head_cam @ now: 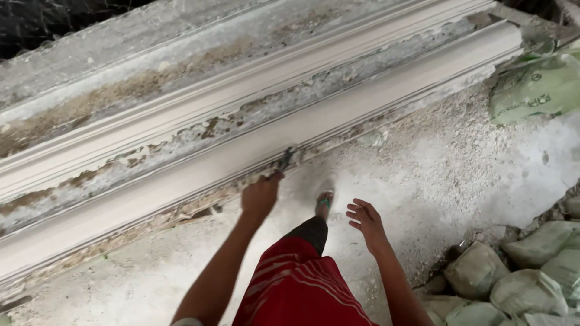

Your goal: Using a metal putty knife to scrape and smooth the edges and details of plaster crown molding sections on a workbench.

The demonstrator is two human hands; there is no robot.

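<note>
Several stuffed sacks (pixel 531 284) lie near right hand (pixel 365 222).

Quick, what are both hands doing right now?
Left hand: closed on a small dark tool held against the white plaster moulding.
Right hand: open, empty, fingers spread.

Long plaster moulding (pixel 254 142): matt white, smooth on its ridges, flaky and stained brownish in the channels. Floor (pixel 459 175): rough concrete w/ chalky white dust. Sacks (pixel 531 284) at right edge: woven plastic, dusty, dull. Shorts (pixel 302 284): red cloth, striped.
</note>
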